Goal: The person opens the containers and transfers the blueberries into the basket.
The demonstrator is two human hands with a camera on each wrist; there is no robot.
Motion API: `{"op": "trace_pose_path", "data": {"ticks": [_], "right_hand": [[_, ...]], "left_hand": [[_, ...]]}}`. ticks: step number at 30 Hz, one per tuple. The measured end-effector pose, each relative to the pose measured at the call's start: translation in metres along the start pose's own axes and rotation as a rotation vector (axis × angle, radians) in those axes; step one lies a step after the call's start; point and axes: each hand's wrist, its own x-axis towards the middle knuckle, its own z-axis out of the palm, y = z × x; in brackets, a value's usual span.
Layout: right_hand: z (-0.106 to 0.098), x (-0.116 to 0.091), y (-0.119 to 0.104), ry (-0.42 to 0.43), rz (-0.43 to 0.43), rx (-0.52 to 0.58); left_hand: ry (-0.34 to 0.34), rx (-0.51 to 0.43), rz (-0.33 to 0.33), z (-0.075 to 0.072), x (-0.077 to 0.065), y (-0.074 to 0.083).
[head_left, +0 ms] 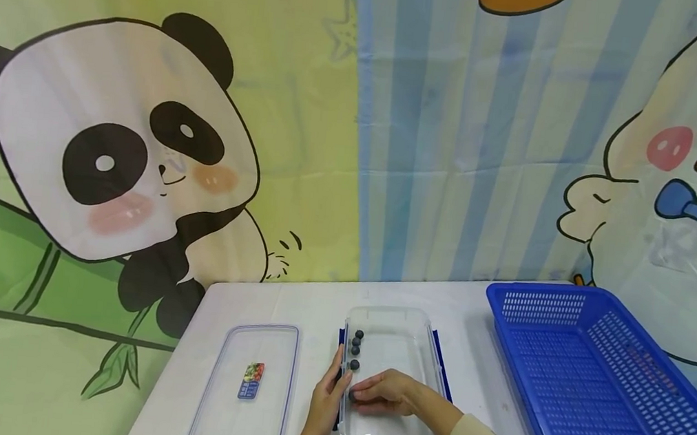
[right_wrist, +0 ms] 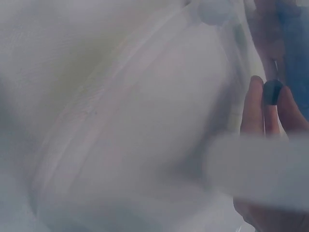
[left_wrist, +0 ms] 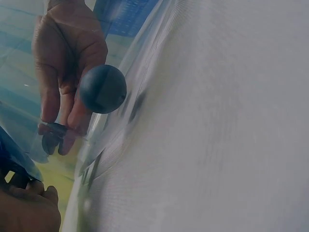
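Note:
A clear plastic container (head_left: 389,425) with dark blue side flaps stands on the table. Three small dark balls (head_left: 355,364) form a line along its left wall. Inside the container, my right hand (head_left: 392,393) pinches another dark ball (right_wrist: 273,92) between thumb and fingers, close to that same wall. My left hand (head_left: 328,395) grips the container's left side, thumb near the rim. Through the clear wall, the left wrist view shows one ball (left_wrist: 103,89) large in front of the right hand (left_wrist: 70,63); the left hand (left_wrist: 29,208) appears at the lower left.
A clear lid (head_left: 267,431) with a blue rim and a printed label (head_left: 251,380) lies left of the container. At the right stands a large blue plastic basket (head_left: 582,390). A cartoon-printed curtain (head_left: 303,172) hangs behind the white table (head_left: 323,298).

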Motion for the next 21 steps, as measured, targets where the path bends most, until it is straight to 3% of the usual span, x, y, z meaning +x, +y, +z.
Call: {"op": "trace_pose_path", "data": {"ticks": [8, 16, 21], "right_hand": [[-0.002, -0.007, -0.005, -0.028, -0.016, 0.029], [0.001, -0.019, -0.009, -0.067, -0.058, 0.038], [-0.002, -0.029, -0.019, -0.072, -0.068, 0.034]], "left_hand": [[-0.016, -0.018, -0.007, -0.001, -0.001, 0.001], [-0.036, -0.057, -0.008, -0.004, -0.005, 0.018], [-0.017, -0.018, 0.014, -0.003, -0.002, 0.007]]}}
